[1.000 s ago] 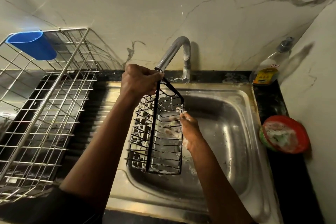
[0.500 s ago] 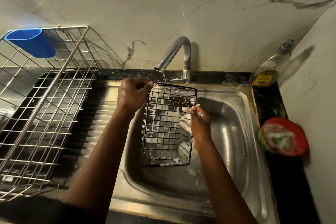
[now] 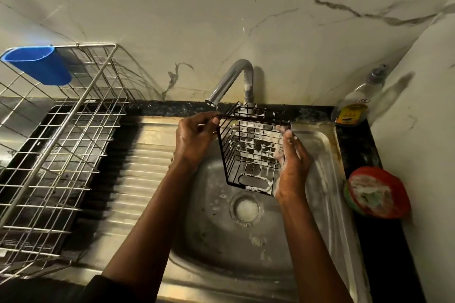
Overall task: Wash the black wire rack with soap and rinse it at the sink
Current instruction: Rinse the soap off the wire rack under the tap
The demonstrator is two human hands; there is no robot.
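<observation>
The black wire rack (image 3: 248,152), a small basket streaked with white soap foam, hangs over the steel sink (image 3: 327,179) just below the tap (image 3: 231,81). Its open side faces me. My left hand (image 3: 194,140) pinches the rack's top left rim between thumb and fingers. My right hand (image 3: 291,162), foamy, lies along the rack's right side with fingers extended up to the top right corner. No water stream shows from the spout. Foam sits on the drain (image 3: 246,209).
A large silver dish rack (image 3: 61,145) with a blue cup (image 3: 41,66) fills the drainboard on the left. A soap bottle (image 3: 357,103) stands at the back right corner. A red dish with a scrub pad (image 3: 374,192) sits on the black counter to the right.
The rack has been turned from edge-on to open side facing me and raised closer to the spout. My right hand moved from inside the rack to its right side.
</observation>
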